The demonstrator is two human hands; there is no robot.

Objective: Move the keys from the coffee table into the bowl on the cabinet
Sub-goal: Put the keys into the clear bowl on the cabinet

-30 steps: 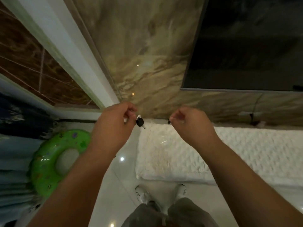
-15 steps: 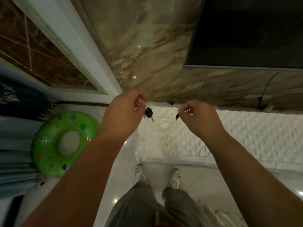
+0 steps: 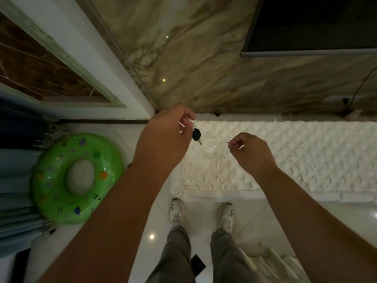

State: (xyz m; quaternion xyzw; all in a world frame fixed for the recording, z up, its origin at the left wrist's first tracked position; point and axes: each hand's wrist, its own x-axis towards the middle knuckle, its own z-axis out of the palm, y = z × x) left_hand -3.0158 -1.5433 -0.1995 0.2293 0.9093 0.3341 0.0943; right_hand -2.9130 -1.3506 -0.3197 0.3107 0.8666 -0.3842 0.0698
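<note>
Dangling from the left hand (image 3: pixel 165 137), pinched at the ring, the keys (image 3: pixel 196 135) hang blade-down just left of the glass bowl (image 3: pixel 211 147) near the cabinet's (image 3: pixel 306 152) left edge; the right hand (image 3: pixel 250 152), closed on something thin, waits beside it.

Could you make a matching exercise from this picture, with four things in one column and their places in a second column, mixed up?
Things:
1. black key
2. glass bowl
3. swim ring
4. shoes

Places:
A. on the floor, beside the curtain
B. hanging from the left hand
C. on the white cloth, between the two hands
D. on the floor, just in front of the cloth's edge

Pairs: 1-B, 2-C, 3-A, 4-D
</note>
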